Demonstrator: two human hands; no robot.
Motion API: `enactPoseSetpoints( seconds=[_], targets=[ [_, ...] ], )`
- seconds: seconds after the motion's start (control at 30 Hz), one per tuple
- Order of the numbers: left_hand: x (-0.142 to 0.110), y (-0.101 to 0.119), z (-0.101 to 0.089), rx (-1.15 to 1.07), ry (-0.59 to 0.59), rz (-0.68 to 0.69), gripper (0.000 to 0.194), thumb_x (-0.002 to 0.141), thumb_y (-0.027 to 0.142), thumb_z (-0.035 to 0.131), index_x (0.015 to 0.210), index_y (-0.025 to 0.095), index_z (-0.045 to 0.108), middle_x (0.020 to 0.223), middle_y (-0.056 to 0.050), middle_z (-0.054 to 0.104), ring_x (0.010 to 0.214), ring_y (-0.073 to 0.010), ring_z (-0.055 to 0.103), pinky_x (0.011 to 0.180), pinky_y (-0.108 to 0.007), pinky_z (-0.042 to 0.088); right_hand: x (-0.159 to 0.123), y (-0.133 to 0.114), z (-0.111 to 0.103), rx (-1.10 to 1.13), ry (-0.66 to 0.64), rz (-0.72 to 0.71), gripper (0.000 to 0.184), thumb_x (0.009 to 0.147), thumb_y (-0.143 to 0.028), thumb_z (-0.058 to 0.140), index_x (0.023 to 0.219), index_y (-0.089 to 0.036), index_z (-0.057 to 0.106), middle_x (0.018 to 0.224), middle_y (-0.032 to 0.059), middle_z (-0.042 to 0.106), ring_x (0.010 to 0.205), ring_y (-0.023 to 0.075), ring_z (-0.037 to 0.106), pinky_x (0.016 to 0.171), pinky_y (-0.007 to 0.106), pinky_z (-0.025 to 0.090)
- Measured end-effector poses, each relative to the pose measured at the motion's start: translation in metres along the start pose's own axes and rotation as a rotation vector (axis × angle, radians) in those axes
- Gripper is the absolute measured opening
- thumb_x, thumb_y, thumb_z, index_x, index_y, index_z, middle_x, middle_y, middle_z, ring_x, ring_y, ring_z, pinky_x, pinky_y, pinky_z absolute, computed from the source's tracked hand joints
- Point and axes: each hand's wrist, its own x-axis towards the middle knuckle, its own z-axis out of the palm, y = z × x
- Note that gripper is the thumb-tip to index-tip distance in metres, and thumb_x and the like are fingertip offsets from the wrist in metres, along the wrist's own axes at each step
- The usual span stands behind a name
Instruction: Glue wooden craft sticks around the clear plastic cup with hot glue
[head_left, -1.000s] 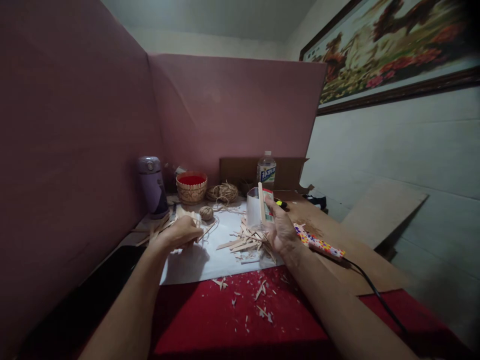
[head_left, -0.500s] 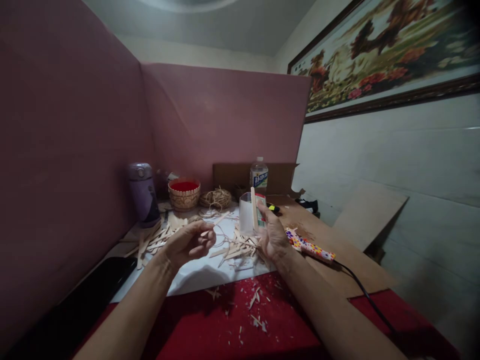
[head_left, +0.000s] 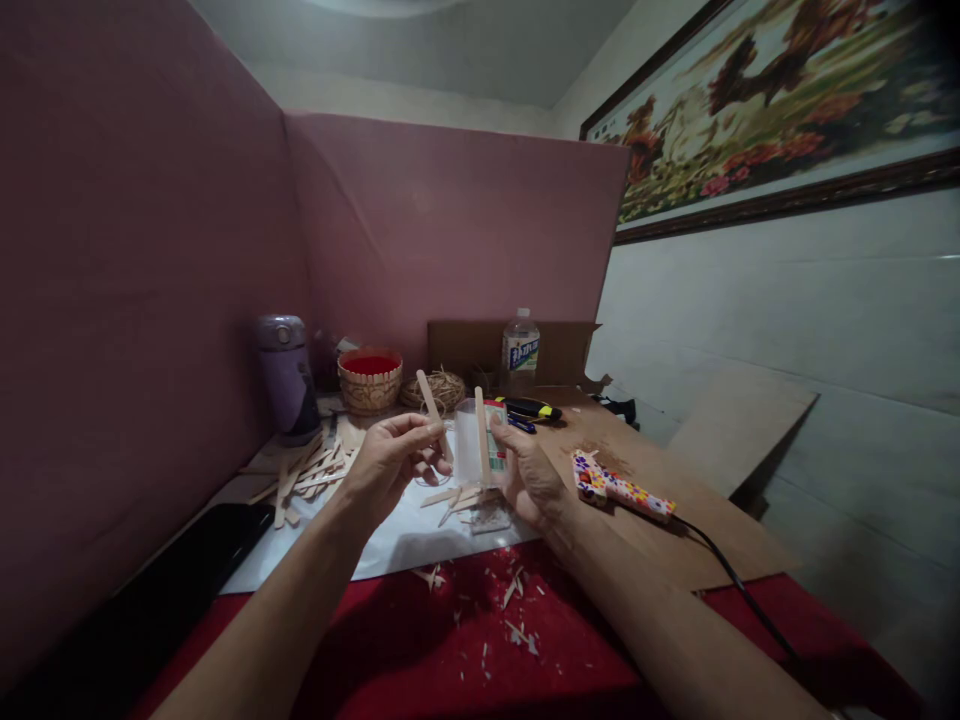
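Observation:
My left hand [head_left: 394, 455] is raised over the white sheet [head_left: 390, 540] and pinches a wooden craft stick [head_left: 430, 396] that points up and back. My right hand [head_left: 529, 475] grips a clear plastic cup [head_left: 469, 443] with a wooden stick [head_left: 481, 432] standing against its side and a green and red label behind it. The two hands are close together, the stick in my left hand almost at the cup. Loose sticks [head_left: 459, 495] lie on the sheet just below the cup.
A pile of sticks [head_left: 307, 472] lies left of the sheet. At the back stand a purple flask [head_left: 285, 375], a stick-covered bowl with a red inside [head_left: 368, 378], twine [head_left: 442, 385] and a water bottle [head_left: 520, 345]. A patterned glue gun [head_left: 619, 488] lies right; shavings cover the red cloth [head_left: 480, 640].
My left hand rose from the stick pile at the left with one stick and moved right towards the cup. My right hand with the cup shifted left and nearer.

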Motion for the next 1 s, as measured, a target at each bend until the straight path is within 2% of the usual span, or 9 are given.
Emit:
enactPoseSetpoints(
  seconds=[0.17,0.4,0.6,0.77,0.87,1.0],
  targets=[
    [-0.003,-0.003,0.007,0.052,-0.007,-0.064,0.027,0.06,0.026,0.079,0.066,0.014,0.056,0.052,0.0,0.062,0.043,-0.0145,0.062,0.037,-0.02,0.045,0.002,0.003,-0.002,-0.01,-0.013,-0.006,0.03,0.069,-0.035,0.076,0.092,-0.018,0.067,0.076,0.0028,0.075,0.082,0.0249,0.071,0.075,0.038,0.057],
    [-0.003,-0.004,0.009,0.056,0.001,-0.105,0.021,0.063,0.025,0.072,0.066,0.014,0.056,0.054,-0.001,0.062,0.045,-0.0172,0.064,0.037,-0.021,0.046,0.002,0.007,-0.003,-0.043,-0.011,0.017,0.032,0.071,-0.038,0.076,0.092,-0.016,0.065,0.079,0.0041,0.075,0.074,0.0216,0.071,0.071,0.033,0.057],
    [-0.002,-0.003,0.009,0.112,-0.026,-0.093,0.027,0.062,0.031,0.079,0.063,0.011,0.06,0.055,-0.002,0.061,0.045,-0.0151,0.064,0.037,-0.02,0.047,0.0,0.007,-0.003,-0.074,-0.02,0.061,0.032,0.074,-0.037,0.071,0.097,-0.016,0.064,0.075,0.0048,0.074,0.061,0.0201,0.068,0.06,0.032,0.057],
    [-0.003,-0.002,0.011,0.092,-0.023,-0.13,0.032,0.054,0.03,0.084,0.065,0.011,0.06,0.055,-0.002,0.063,0.045,-0.0158,0.064,0.037,-0.019,0.047,0.002,0.007,-0.004,-0.103,-0.067,0.094,0.042,0.07,-0.046,0.072,0.095,-0.014,0.064,0.066,0.0045,0.071,0.048,0.0171,0.061,0.048,0.029,0.051],
    [-0.003,-0.002,0.012,0.08,-0.005,-0.151,0.034,0.051,0.028,0.085,0.065,0.011,0.06,0.053,-0.002,0.062,0.045,-0.0163,0.064,0.037,-0.019,0.047,0.003,0.008,-0.006,-0.101,-0.068,0.084,0.044,0.066,-0.047,0.076,0.092,-0.014,0.064,0.065,0.0041,0.07,0.047,0.0168,0.06,0.046,0.028,0.049],
    [-0.003,-0.004,0.012,0.079,0.016,-0.149,0.032,0.053,0.026,0.084,0.066,0.011,0.06,0.055,-0.002,0.064,0.045,-0.0161,0.065,0.038,-0.019,0.048,0.006,0.011,-0.008,-0.102,-0.054,0.067,0.04,0.067,-0.044,0.076,0.091,-0.015,0.063,0.065,0.0032,0.07,0.051,0.017,0.061,0.049,0.028,0.049]
  ],
)
